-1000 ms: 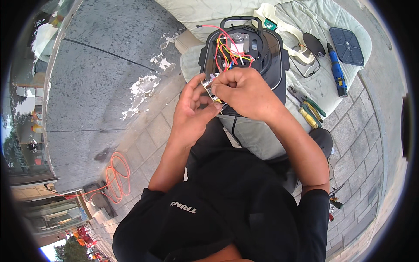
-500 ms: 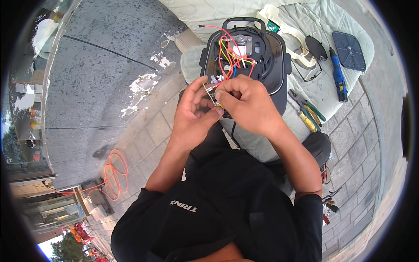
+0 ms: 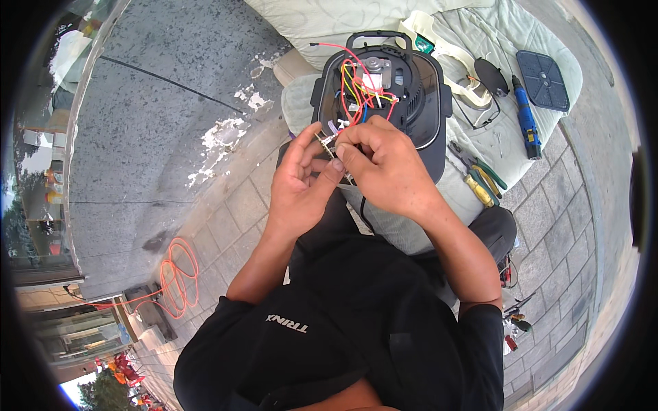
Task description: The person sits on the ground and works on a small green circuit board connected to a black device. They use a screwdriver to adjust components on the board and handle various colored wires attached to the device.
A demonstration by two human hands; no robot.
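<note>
A small thin circuit board with light-coloured parts (image 3: 329, 150) is held near the centre of the frame, slightly above the middle. Its edges are gripped between the thumb and fingers of the left hand (image 3: 301, 183). By the right hand (image 3: 388, 164) the board is approached closely from the other side, with fingers curled; whether they are closed on some part of it cannot be told, because the fingertips are hidden. Just above the hands, at upper centre, a black rounded appliance with a handle (image 3: 415, 96) is seen, crossed by loose red and yellow wires (image 3: 350, 89). At upper right, a blue cylindrical power tool (image 3: 526, 122) and yellow-and-green-handled pliers (image 3: 491, 175) are laid on a pale quilted cover (image 3: 504, 38).
</note>
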